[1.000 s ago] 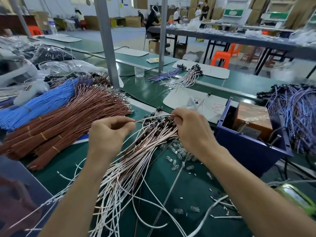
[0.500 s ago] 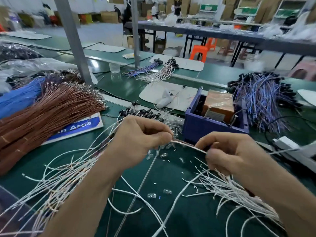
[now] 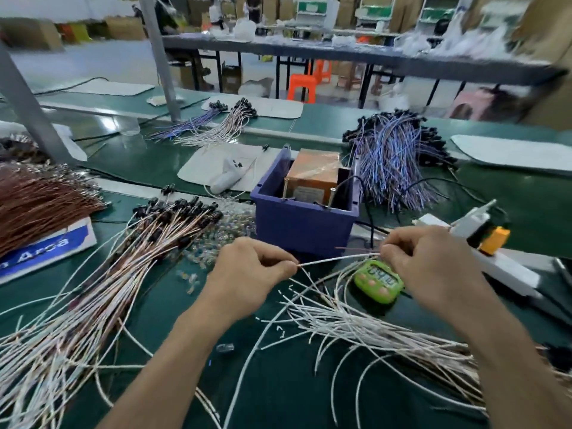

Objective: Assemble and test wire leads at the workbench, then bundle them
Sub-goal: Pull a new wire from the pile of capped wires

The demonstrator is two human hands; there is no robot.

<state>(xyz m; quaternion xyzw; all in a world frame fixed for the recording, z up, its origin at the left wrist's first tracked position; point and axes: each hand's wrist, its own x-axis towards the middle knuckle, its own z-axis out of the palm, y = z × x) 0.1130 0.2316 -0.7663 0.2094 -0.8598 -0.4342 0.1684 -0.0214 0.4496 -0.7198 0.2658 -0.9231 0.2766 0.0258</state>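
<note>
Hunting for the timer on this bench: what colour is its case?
Bright green timer with pink buttons; head view.

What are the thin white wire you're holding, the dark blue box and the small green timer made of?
The thin white wire: probably smooth plastic insulation; core not visible. The dark blue box: likely matte moulded plastic, by uniform colour, thick rim. The small green timer: glossy plastic, shiny highlights.

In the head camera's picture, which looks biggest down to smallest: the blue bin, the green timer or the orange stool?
1. blue bin
2. green timer
3. orange stool
The timer and the stool look close in size. The stool stands far back, so it is likely bigger than it looks.
</note>
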